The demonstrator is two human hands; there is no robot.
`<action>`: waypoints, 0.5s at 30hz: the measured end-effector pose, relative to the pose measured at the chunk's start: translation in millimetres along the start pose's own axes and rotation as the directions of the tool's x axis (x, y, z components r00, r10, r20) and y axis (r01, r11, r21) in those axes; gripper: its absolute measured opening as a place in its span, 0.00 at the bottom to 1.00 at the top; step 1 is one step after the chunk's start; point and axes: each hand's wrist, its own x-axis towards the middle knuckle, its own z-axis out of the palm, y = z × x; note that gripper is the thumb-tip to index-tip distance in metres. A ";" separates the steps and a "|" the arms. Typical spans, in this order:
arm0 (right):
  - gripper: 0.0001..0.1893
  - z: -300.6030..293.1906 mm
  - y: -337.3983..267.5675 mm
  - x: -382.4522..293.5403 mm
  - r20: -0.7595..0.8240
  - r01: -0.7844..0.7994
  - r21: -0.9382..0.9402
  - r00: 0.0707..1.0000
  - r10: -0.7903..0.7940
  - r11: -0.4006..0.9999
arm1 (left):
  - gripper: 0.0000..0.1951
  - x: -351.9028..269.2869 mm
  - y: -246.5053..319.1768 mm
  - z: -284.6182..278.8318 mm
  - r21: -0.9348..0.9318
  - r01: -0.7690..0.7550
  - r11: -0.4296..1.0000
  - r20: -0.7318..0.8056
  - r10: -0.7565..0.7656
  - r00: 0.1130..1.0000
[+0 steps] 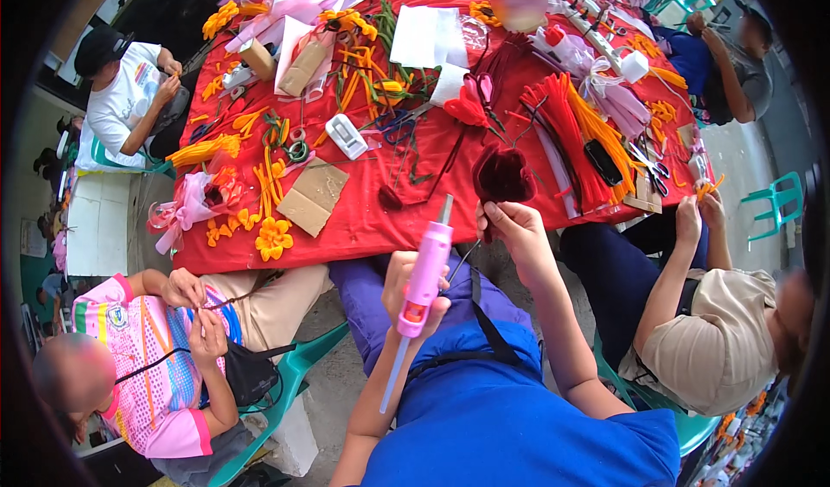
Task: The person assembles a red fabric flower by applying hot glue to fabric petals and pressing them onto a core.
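My left hand (398,283) grips a pink hot glue gun (428,263), its metal nozzle pointing towards the table. A long translucent glue stick (394,373) sticks out of the gun's back end. Between the thumb and fingers of my right hand (520,231) is a dark red fuzzy flower (504,174), held by its base just over the table's edge. The nozzle is apart from the flower, to its left. On the red tablecloth (363,228) near the flower lies a dark red piece with a long stem (390,198).
Red pipe cleaners (557,140) and a black phone-like object (602,161) lie to the right, near white-handled scissors (650,167). Cardboard (314,195), a white tape dispenser (346,136) and an orange flower (273,239) lie to the left. Seated people work on both sides.
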 end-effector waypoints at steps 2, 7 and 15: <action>0.11 1.9 -8.5 -2.3 -0.001 0.003 0.035 1.000 -0.003 0.999 | 0.25 0.0 -4.0 3.4 0.095 -0.099 0.991 0.047 0.095 0.994; 0.11 -2.8 -19.2 -11.1 -0.008 0.009 0.062 1.000 -0.009 0.998 | 0.26 5.6 -1.5 6.8 0.119 -0.054 0.991 0.130 0.038 0.991; 0.12 1.9 -24.7 -18.4 -0.036 0.133 -0.165 0.989 -0.141 0.977 | 0.25 14.3 -2.6 4.8 0.195 -0.108 0.975 0.180 0.073 0.981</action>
